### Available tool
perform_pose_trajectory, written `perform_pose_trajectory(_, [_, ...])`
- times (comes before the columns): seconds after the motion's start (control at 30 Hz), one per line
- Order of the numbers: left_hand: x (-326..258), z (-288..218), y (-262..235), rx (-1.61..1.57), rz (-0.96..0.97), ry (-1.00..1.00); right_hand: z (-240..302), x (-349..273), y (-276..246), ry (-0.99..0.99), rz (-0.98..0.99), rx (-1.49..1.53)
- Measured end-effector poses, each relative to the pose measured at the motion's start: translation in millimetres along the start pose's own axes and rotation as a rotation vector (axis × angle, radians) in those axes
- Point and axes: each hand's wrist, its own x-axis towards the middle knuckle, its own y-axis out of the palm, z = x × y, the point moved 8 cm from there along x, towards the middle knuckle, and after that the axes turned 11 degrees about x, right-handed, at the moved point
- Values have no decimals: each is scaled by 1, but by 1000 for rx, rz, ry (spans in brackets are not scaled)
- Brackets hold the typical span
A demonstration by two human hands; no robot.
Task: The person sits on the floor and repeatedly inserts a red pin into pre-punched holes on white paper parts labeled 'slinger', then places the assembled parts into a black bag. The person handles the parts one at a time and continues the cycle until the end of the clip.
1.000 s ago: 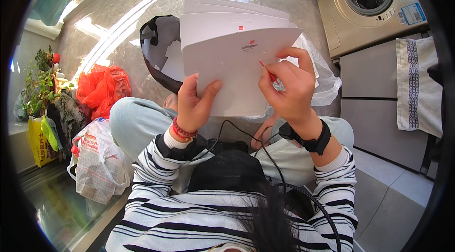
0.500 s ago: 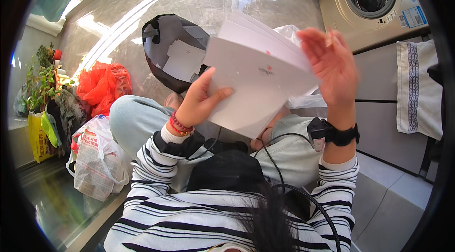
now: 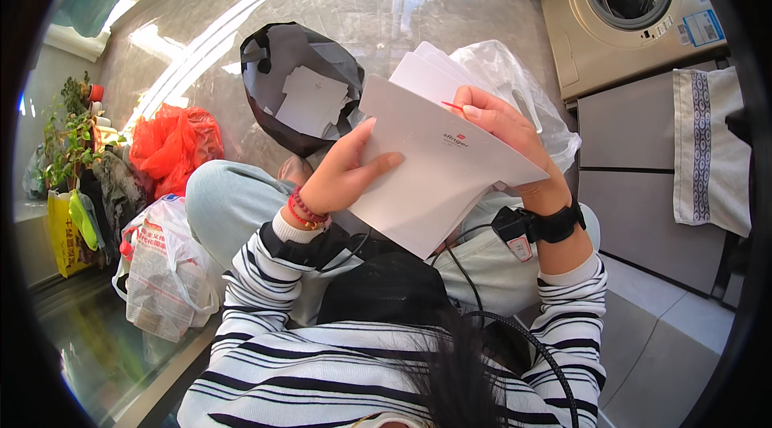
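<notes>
Above my lap I hold a stack of large white card sheets (image 3: 426,162); the front one bears a small red and dark print. My left hand (image 3: 347,166) grips the stack's left edge, thumb on the front and fingers partly hidden behind. At the upper right edge my right hand (image 3: 511,130) is closed in a pinch on a thin red strip (image 3: 453,104), between the front sheet and those behind. Whether the strip is joined to the sheets I cannot tell. Beyond my left hand an open black bag (image 3: 269,118) holds similar smaller white cards (image 3: 312,98).
A clear plastic bag (image 3: 555,126) lies beyond my right hand. At the left are a red plastic bag (image 3: 178,146), a white carrier bag (image 3: 169,275) and potted plants (image 3: 76,134). A washing machine (image 3: 563,34) stands far right, near grey cabinet fronts (image 3: 635,134).
My right hand has come down and left from open in the air to a pinch at the sheets' upper edge. The stack has tilted slightly, still in my left hand.
</notes>
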Motion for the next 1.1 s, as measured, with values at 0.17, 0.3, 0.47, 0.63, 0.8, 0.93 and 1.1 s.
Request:
perform_pose_trajectory(0.17, [0,-1,1,-26,4,-9,-4,-1,2,42,29,-41])
perform_pose_trajectory(0.3, [0,2,0,-26,-4,-33,-12,-2,-2,97,29,-94])
perform_pose_trajectory(0.47, [1,1,2,-29,3,-18,-12,-2,-3,139,89,-122])
perform_pose_trajectory(0.63, [0,3,3,-46,9,-60,-10,-9,-13,185,-113,-320])
perform_pose_trajectory(0.8, [0,1,2,-54,6,-35,-6,-8,-12,121,-111,-305])
perform_pose_trajectory(0.93, [1,2,1,14,-5,-30,-3,2,-19,-69,-37,-433])
perform_pose_trajectory(1.1, [0,4,-4,-171,-106,-12,17,9,-49,-213,-108,118])
